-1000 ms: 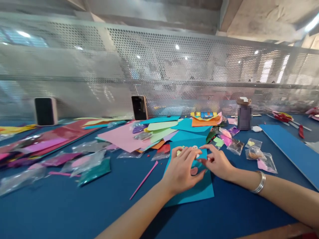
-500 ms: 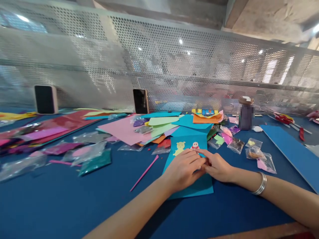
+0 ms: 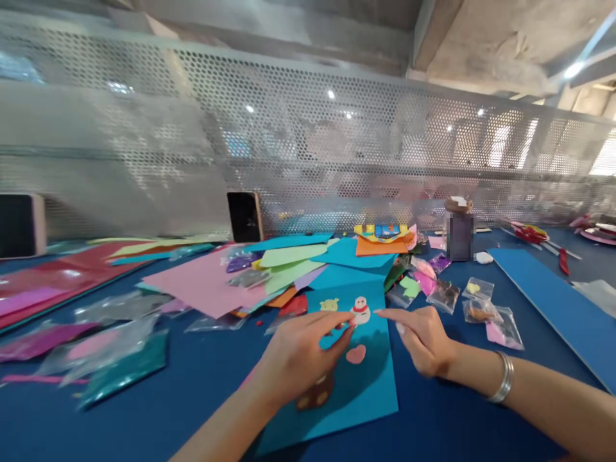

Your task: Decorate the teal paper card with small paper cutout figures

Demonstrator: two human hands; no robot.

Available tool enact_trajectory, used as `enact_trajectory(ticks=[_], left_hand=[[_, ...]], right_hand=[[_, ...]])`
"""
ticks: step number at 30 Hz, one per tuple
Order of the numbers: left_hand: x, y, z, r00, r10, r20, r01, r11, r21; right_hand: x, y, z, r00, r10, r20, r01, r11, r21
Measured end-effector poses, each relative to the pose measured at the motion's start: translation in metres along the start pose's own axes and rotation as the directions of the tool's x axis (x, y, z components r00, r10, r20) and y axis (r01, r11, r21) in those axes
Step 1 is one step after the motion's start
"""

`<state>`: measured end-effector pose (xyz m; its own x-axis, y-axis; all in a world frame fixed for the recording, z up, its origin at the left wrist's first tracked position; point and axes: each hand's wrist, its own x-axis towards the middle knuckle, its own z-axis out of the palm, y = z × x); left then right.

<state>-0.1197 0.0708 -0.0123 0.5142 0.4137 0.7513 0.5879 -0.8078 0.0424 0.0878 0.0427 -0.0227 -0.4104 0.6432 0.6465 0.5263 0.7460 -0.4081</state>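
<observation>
A turquoise paper card lies on the blue table in front of me. Stuck on it are a yellow figure, a white and red snowman, a pink heart and a brown shape. My left hand rests on the card with its fingers spread flat, fingertips near the snowman. My right hand hovers at the card's right edge, index finger pointing at the snowman. It holds nothing, and a silver bangle sits on that wrist.
Coloured paper sheets and small plastic bags lie scattered behind and beside the card. Two phones lean against the perforated metal screen. A jar stands at the back right. A blue board lies to the right.
My hands have drawn apart after pressing together on the card; the pink heart and brown shape now show. The view has shifted, so the card sits closer and more central.
</observation>
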Motion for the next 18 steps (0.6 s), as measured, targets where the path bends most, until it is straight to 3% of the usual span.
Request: enact_trajectory(ticks=[2,5,8,11,13,18], left_hand=[[-0.001,-0.005,-0.002,1.0,0.013,-0.001,-0.013,0.999,0.04],[-0.001,-0.007,-0.003,0.999,0.048,0.006,-0.048,0.998,0.045],[0.0,-0.002,-0.001,0.997,0.058,0.05,-0.059,0.998,0.02],[0.001,0.003,0.0,0.996,0.056,0.075,-0.057,0.998,0.005],[0.001,0.006,0.0,0.996,0.051,0.075,-0.052,0.999,0.012],[0.001,0.007,0.0,0.985,0.031,0.171,-0.035,0.999,0.019]], right_hand=[[0.0,0.001,0.0,0.999,-0.027,0.042,0.035,0.98,-0.194],[0.0,-0.001,0.008,0.957,0.189,0.221,-0.064,0.878,-0.475],[0.002,0.0,0.018,0.931,0.173,0.321,-0.04,0.923,-0.382],[0.004,0.005,0.023,0.96,0.132,0.248,-0.088,0.98,-0.181],[0.004,0.008,0.024,0.962,0.122,0.244,-0.082,0.982,-0.167],[0.001,0.009,0.024,0.942,0.013,0.336,0.072,0.968,-0.241]])
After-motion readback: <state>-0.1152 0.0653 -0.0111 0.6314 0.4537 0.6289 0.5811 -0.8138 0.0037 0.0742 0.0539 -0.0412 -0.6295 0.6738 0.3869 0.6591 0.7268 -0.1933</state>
